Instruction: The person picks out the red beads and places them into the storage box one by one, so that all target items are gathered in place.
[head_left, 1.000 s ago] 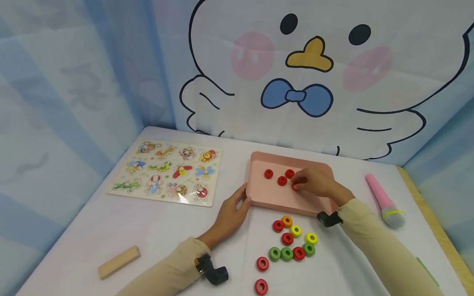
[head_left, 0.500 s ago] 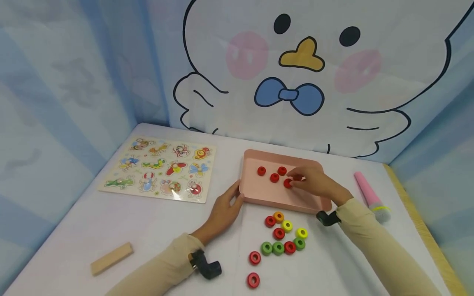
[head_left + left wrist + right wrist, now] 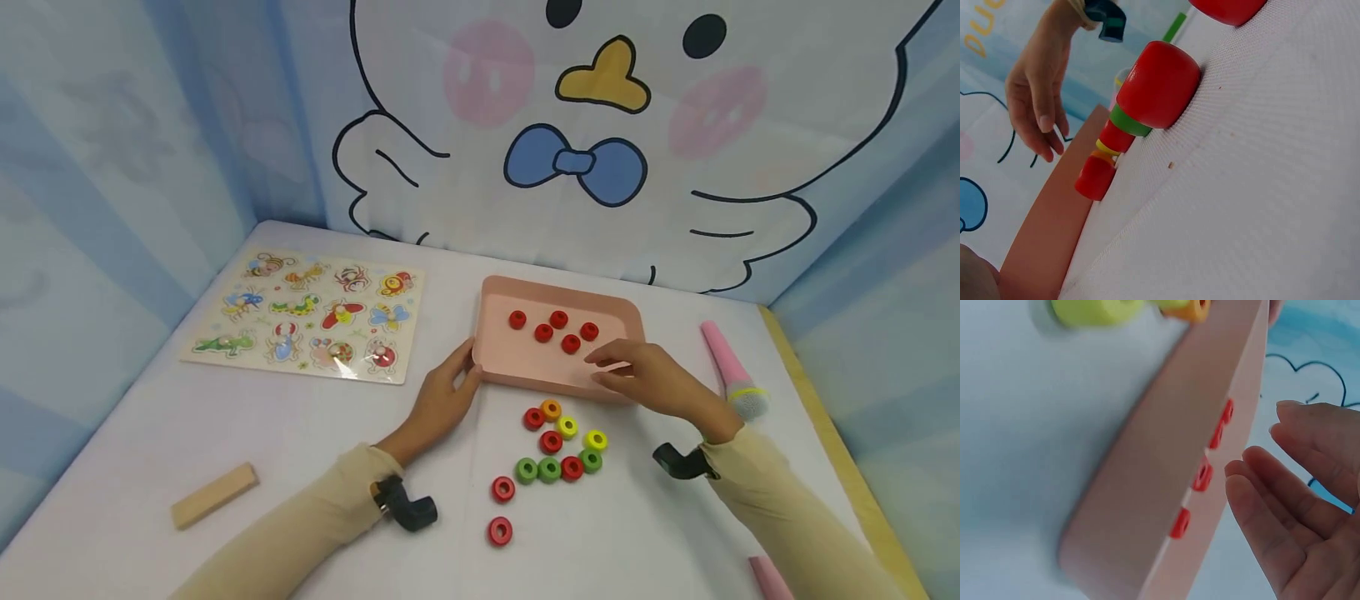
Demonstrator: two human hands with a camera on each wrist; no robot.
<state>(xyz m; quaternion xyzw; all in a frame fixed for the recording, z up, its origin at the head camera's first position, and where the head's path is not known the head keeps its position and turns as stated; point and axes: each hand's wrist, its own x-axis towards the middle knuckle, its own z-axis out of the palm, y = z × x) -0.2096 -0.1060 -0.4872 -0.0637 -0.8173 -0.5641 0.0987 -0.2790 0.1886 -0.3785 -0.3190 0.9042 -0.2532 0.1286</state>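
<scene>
Several red rings (image 3: 543,333) lie apart from one another in a shallow pink tray (image 3: 517,364). At the tray's left side my left hand (image 3: 437,408) touches the wall and front corner with fingers and thumb extended. My right hand (image 3: 658,382) hovers above the tray's front right part, nothing between its parted fingers. The right wrist view shows those fingertips (image 3: 1242,495) clear of the red rings (image 3: 1202,475). In front of the tray lie more rings: red (image 3: 551,442), green (image 3: 550,470), yellow (image 3: 567,427) and one orange (image 3: 551,409).
An insect picture board (image 3: 303,317) lies to the tray's left. A wooden block (image 3: 214,496) rests at the front left. To the right lies a pink toy microphone (image 3: 731,367), and another pink object (image 3: 770,577) shows at the bottom edge. A printed curtain (image 3: 480,167) hangs behind.
My right hand has let go of a red ring in the tray and drawn back toward the front right. My left hand stays at the tray's corner. The head view has tilted down.
</scene>
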